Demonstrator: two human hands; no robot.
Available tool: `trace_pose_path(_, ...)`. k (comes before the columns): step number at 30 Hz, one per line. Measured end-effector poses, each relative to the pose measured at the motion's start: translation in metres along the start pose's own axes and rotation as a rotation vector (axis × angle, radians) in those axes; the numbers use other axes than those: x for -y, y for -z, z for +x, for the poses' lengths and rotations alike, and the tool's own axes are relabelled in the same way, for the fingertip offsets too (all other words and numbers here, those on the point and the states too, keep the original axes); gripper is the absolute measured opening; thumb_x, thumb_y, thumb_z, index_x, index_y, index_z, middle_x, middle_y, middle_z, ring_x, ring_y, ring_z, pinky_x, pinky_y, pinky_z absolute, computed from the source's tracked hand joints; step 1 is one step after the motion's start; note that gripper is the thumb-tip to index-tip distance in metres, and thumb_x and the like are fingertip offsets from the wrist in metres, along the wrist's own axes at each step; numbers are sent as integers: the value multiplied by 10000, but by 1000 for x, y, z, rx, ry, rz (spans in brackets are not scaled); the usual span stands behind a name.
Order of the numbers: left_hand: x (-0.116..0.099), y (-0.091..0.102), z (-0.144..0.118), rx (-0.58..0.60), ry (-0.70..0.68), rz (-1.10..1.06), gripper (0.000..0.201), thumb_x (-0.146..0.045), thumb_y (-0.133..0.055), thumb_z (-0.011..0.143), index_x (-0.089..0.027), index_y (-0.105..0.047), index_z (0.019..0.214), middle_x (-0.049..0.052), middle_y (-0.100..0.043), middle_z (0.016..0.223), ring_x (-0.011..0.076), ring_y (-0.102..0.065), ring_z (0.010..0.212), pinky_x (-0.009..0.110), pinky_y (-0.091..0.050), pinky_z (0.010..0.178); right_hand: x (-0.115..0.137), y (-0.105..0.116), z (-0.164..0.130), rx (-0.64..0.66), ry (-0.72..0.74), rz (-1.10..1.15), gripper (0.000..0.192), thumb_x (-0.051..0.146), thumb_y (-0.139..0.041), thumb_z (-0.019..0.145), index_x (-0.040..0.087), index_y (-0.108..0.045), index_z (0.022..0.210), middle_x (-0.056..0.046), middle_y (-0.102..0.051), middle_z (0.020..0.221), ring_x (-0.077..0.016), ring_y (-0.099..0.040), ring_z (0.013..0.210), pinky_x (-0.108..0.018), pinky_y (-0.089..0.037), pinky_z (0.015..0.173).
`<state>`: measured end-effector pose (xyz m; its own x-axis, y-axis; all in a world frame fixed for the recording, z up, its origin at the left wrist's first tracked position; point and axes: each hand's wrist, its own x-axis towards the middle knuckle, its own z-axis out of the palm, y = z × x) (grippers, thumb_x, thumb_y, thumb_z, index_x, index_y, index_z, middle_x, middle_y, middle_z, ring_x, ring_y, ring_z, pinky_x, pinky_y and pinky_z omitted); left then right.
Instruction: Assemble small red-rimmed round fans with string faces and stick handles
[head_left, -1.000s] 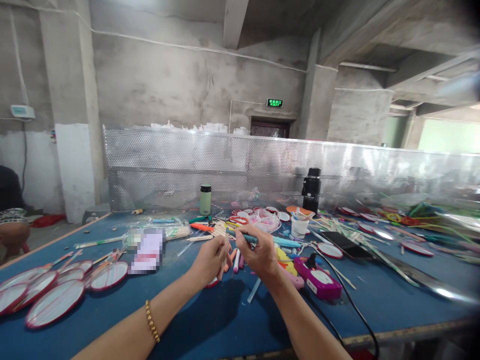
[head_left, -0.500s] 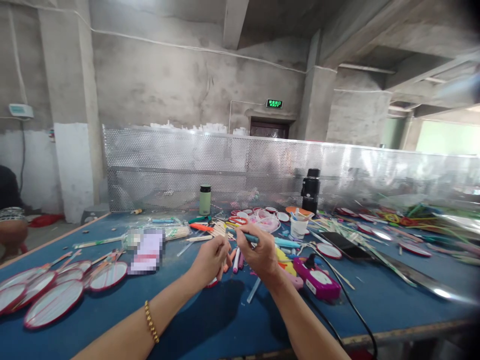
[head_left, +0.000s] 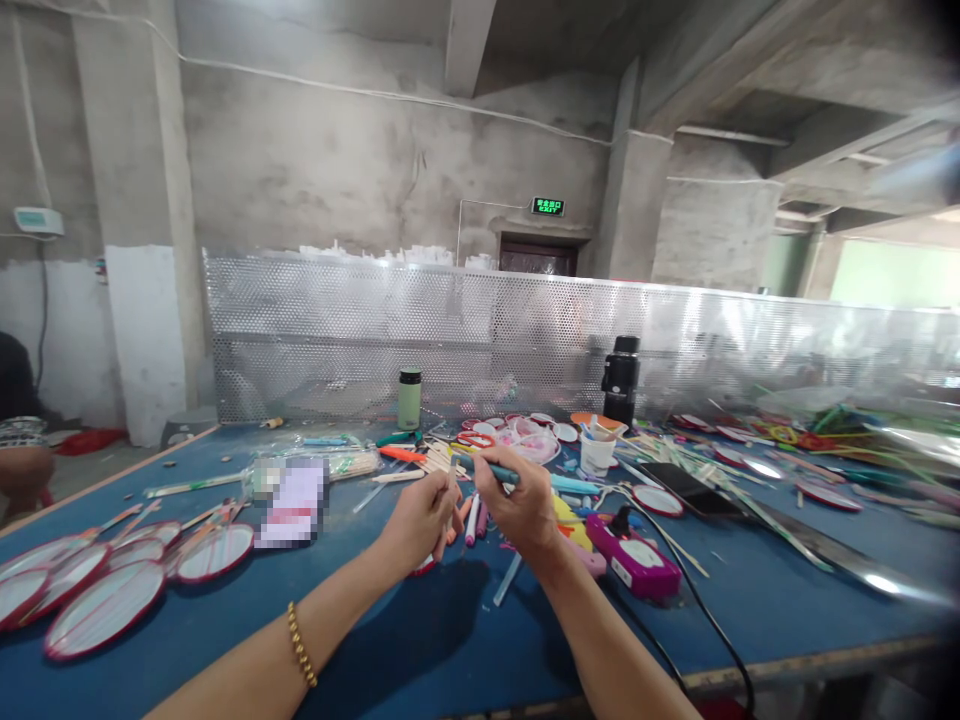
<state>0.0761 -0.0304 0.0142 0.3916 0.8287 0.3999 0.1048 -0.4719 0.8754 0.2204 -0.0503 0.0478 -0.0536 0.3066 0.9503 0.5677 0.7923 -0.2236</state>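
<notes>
My left hand (head_left: pixel 424 520) pinches a thin, pale flat stick (head_left: pixel 453 468) that stands upright between thumb and fingers. Below that hand a bit of a red-rimmed white disc (head_left: pixel 424 566) shows; whether it joins the stick is hidden. My right hand (head_left: pixel 519 496) is closed around a dark teal pen-like tool (head_left: pixel 466 463), its tip at the stick's upper end. Just beyond the hands lie several wooden sticks (head_left: pixel 442 458) and an orange-handled tool (head_left: pixel 401 454). Capped markers (head_left: pixel 472 520) rest between my hands on the blue table.
Red-rimmed round paddles (head_left: pixel 109 608) overlap at left. A purple power strip (head_left: pixel 637 565) with a black cable sits at right, near a white cup (head_left: pixel 597 456) and a dark phone (head_left: pixel 690 490). A green bottle (head_left: pixel 409 400) and a black flask (head_left: pixel 622 385) stand behind.
Both hands keep nearly the same pose and grip. The view has shifted very slightly; nothing else has visibly moved.
</notes>
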Motion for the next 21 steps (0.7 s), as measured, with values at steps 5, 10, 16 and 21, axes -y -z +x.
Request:
trace_pose_path(5,0,0,0,-1,20,-22,280,-458,-420,869,-197,-447,771,-26,-600,531,76,-428,265,186,-268,307,0,0,0,-7,-1,9,119,153,-546,826,169,-642,758,-25,-660,700,-128,-598,624,-232,-471,638)
trace_pose_path(10,3,1,0,4,-10,-16,291,-463,-409,881,-198,-456,768,-27,-597,529,76,-433,274,192,-291,335,-1,0,0,-1,0,-7,123,163,-544,833,174,-640,757,-17,-643,681,-123,-579,608,-233,-462,626)
trace_pose_path(16,6,1,1,14,-14,14,266,-434,-389,899,-199,-463,796,-26,-608,548,80,-440,281,196,-301,333,-1,0,0,-17,3,-13,120,168,-544,836,175,-640,764,-19,-652,693,-123,-583,608,-234,-466,632)
trace_pose_path(21,3,0,0,14,-11,1,276,-439,-398,893,-199,-452,769,-34,-591,530,74,-432,275,193,-296,330,1,1,1,9,9,-7,126,161,-536,831,177,-647,773,-20,-659,705,-128,-597,634,-234,-468,643)
